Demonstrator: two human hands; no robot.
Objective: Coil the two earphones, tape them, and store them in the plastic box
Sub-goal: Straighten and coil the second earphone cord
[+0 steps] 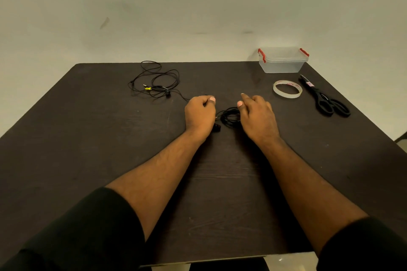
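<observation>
The left hand [200, 114] pinches the wire; the right hand [256, 114] holds the small black earphone coil [230, 116] on the near tabletop [88, 138]. Let go, and the coil could spring loose before the tape roll [287, 89] is used.

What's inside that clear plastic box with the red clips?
Nothing shows through the walls of the plastic box; it looks empty, lid on. Neither earphone is in it: one lies coiled between the hands, the other lies loose.
</observation>
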